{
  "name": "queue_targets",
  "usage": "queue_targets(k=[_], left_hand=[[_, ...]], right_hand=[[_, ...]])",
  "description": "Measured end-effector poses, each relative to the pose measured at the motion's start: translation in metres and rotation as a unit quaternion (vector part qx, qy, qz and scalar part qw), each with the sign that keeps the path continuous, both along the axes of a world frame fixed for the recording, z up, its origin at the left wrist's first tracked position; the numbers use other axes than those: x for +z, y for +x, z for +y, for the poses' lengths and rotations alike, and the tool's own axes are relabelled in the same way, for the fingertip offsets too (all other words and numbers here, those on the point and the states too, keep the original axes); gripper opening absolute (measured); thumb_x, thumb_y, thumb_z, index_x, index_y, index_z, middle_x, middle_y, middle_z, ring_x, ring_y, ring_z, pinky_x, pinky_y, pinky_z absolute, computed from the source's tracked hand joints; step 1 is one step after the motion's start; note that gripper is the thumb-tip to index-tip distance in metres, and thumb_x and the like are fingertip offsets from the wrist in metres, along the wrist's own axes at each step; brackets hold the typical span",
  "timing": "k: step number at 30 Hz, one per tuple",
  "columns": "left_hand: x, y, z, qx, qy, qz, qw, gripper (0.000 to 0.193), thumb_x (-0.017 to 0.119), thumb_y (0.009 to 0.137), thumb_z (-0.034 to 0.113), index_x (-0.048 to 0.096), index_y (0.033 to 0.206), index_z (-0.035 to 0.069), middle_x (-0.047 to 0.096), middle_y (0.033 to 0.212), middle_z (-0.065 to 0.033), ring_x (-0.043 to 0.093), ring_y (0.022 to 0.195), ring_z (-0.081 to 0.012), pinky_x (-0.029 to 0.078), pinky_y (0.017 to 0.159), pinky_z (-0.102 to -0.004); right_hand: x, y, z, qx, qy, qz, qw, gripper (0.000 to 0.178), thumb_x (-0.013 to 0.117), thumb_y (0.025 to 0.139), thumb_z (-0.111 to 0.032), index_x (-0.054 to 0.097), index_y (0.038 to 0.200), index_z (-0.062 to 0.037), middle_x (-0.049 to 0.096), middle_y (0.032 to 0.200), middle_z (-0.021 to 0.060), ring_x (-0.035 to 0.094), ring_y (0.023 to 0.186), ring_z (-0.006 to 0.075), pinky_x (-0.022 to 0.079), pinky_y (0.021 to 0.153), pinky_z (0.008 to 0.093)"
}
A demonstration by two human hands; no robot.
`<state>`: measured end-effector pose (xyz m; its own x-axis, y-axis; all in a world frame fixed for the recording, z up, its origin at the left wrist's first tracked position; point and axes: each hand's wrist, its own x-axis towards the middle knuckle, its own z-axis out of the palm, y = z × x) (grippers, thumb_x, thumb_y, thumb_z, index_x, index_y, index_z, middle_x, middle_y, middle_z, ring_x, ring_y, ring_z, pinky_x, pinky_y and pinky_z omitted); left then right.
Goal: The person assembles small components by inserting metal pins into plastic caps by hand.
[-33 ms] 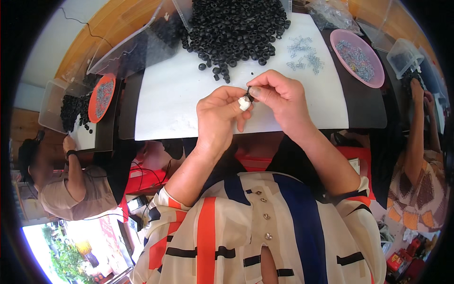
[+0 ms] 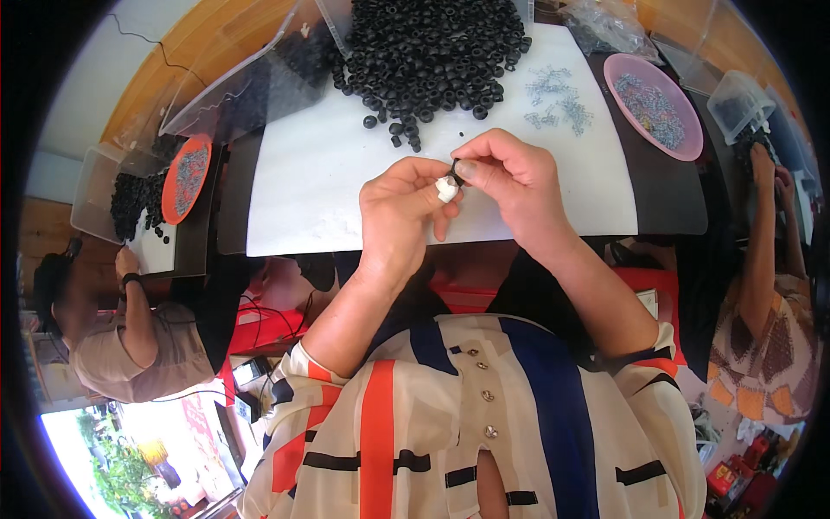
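Note:
My left hand (image 2: 399,216) pinches a small white piece (image 2: 446,189) above the near edge of a white sheet (image 2: 328,182). My right hand (image 2: 519,183) grips a small black ring (image 2: 456,172) between thumb and forefinger and presses it against the white piece. The two hands touch at the fingertips. Beyond them, a big heap of black rings (image 2: 432,48) lies at the sheet's far side. A scatter of small metal clips (image 2: 558,93) lies to its right.
A pink plate (image 2: 683,143) with metal clips sits at the far right. An orange plate (image 2: 186,177) and a clear bin (image 2: 91,186) of black rings stand at the left. One person (image 2: 130,337) sits at the left, another (image 2: 769,259) at the right.

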<state>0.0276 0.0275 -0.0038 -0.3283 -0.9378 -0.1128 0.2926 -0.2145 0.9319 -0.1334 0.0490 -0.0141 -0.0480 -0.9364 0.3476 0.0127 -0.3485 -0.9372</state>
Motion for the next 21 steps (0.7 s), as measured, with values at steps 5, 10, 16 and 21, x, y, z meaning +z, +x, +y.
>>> queue_targets(k=[5,10,16,21], left_hand=[[-0.001,0.0,0.0,0.006,-0.005,0.014,1.0,0.011,0.065,0.088,-0.002,0.064,0.097,-0.009,0.067,0.081,-0.0135,0.061,0.062,-0.0154,0.043,0.046,-0.024],[0.0,0.001,-0.002,-0.001,-0.001,0.02,1.0,0.01,0.065,0.088,-0.003,0.064,0.097,-0.008,0.067,0.081,-0.0133,0.062,0.062,-0.0155,0.043,0.046,-0.0243],[-0.002,0.0,-0.002,0.007,-0.004,0.016,1.0,0.01,0.066,0.087,-0.004,0.064,0.096,-0.008,0.067,0.081,-0.0124,0.062,0.063,-0.0158,0.045,0.047,-0.0249],[-0.002,-0.001,0.0,0.006,-0.012,0.011,1.0,0.011,0.067,0.086,-0.004,0.064,0.096,-0.009,0.067,0.081,-0.0117,0.063,0.064,-0.016,0.046,0.047,-0.0253]], right_hand=[[0.001,0.005,0.001,-0.021,-0.032,0.028,0.999,0.002,0.062,0.091,-0.001,0.062,0.09,0.0015,0.067,0.078,0.0069,0.063,0.071,0.0127,0.05,0.065,0.0266],[0.006,0.001,0.002,-0.096,-0.147,0.2,0.964,0.009,0.063,0.085,0.002,0.061,0.092,-0.0025,0.063,0.08,0.0123,0.065,0.07,0.0288,0.05,0.061,0.0344],[0.014,-0.004,-0.003,-0.099,-0.191,0.313,0.925,0.011,0.062,0.077,-0.001,0.058,0.087,-0.0046,0.061,0.078,0.0109,0.063,0.072,0.0322,0.048,0.061,0.0425],[0.021,-0.006,-0.002,-0.099,-0.192,0.372,0.903,0.011,0.064,0.076,-0.005,0.054,0.081,-0.0049,0.06,0.076,0.0106,0.062,0.071,0.032,0.048,0.06,0.0425]])
